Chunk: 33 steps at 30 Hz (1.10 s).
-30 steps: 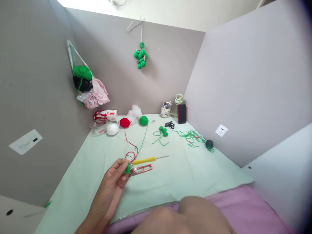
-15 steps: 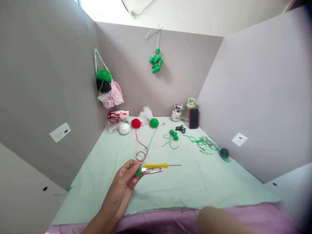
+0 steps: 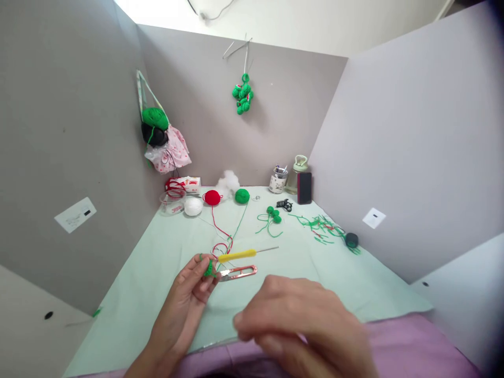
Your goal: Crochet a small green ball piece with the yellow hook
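My left hand (image 3: 185, 296) pinches a small green crocheted piece (image 3: 208, 270) above the pale green table cover (image 3: 299, 262). Green and red yarn strands run from it back to a green yarn ball (image 3: 242, 196) and a red yarn ball (image 3: 212, 197). A yellow-handled crochet hook (image 3: 240, 255) and pink thread snips (image 3: 238, 272) lie just right of that hand. My right hand (image 3: 299, 325) hovers blurred in the foreground, close to the camera, fingers loosely curled toward the left, nothing visible in them.
A white yarn ball (image 3: 192, 206), a clear bowl (image 3: 172, 201), stuffing (image 3: 228, 183), a pen cup (image 3: 277, 180), a bottle (image 3: 298, 170) and a phone (image 3: 304, 187) line the back. Green scraps (image 3: 321, 226) lie right. Grey partitions enclose the table; green crocheted balls (image 3: 243, 94) hang on the back wall.
My right hand has risen from the bottom edge into the foreground, toward the snips and hook. The left hand keeps its pinch on the green piece. The camera view shifted slightly.
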{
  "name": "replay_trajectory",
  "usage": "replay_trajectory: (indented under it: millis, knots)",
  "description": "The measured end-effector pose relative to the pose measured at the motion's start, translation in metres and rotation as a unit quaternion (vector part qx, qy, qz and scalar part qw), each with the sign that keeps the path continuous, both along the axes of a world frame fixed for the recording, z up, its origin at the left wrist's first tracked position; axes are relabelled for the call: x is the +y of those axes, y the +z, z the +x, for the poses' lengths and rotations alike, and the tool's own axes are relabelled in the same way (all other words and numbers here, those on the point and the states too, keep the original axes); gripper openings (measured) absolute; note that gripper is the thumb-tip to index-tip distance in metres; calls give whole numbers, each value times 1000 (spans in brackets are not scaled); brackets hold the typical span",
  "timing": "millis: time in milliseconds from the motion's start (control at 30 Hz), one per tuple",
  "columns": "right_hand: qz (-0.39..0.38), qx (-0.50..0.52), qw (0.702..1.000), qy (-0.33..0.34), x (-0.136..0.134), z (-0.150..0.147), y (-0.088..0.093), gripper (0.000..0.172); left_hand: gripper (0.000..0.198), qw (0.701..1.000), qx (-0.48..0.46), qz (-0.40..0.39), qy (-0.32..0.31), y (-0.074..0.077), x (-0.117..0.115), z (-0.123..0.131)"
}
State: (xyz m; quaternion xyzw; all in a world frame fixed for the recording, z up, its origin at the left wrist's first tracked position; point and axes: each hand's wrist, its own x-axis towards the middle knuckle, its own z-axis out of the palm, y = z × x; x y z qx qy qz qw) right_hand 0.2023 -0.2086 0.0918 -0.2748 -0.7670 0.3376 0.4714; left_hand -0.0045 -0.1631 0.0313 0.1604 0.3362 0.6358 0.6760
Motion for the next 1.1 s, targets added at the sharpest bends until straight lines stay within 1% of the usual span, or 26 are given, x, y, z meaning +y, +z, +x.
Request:
replay_trajectory:
  millis: [33,67,100,133,167,200,267,300,333,400,467,567,733,833,933,1033,1100]
  knots:
    - [-12,-12,1000,4,10,-2,-3,19,26,1000,-8,0,7,1,0,0]
    - [-49,-29,998,2,19,-4,-11,26,26,1000,-14,-3,10,2,0,0]
    - [-93,-39,995,-7,25,-4,-22,32,26,1000,-15,-8,7,3,-1,2]
    - [-143,-27,989,-33,30,-5,-36,32,26,1000,-13,-14,-2,4,-2,4]
    - [-176,2,983,-56,33,-5,-51,30,25,1000,-8,-18,-16,4,-4,7]
    - [-194,33,978,-70,34,-5,-65,31,26,999,1,-17,-35,4,-6,11]
    - [-205,90,971,-88,35,-7,-85,44,25,996,30,1,-82,4,-11,19]
    - [-203,113,968,-89,34,-9,-91,49,25,993,48,15,-105,3,-13,23]
    - [-195,134,967,-95,33,-10,-94,49,24,990,60,26,-121,2,-14,27]
    - [-172,166,965,-111,33,-15,-94,38,22,986,72,43,-143,-1,-15,34]
    - [-150,182,963,-128,34,-19,-89,28,20,985,70,49,-152,-3,-15,38]
    - [-132,185,965,-129,37,-21,-84,26,18,985,57,55,-154,-6,-12,41]
    - [-138,170,969,-116,42,-15,-83,22,16,986,45,46,-155,-8,-11,44]
    - [-122,178,966,-141,43,-14,-81,18,19,987,63,30,-145,-9,-11,44]
    - [-90,196,964,-155,41,-17,-81,15,20,984,85,45,-149,-8,-11,42]
    - [-53,200,965,-161,39,-20,-82,17,24,980,116,65,-150,-7,-10,40]
    - [-48,200,965,-160,39,-21,-83,19,32,977,144,72,-137,-7,-9,39]
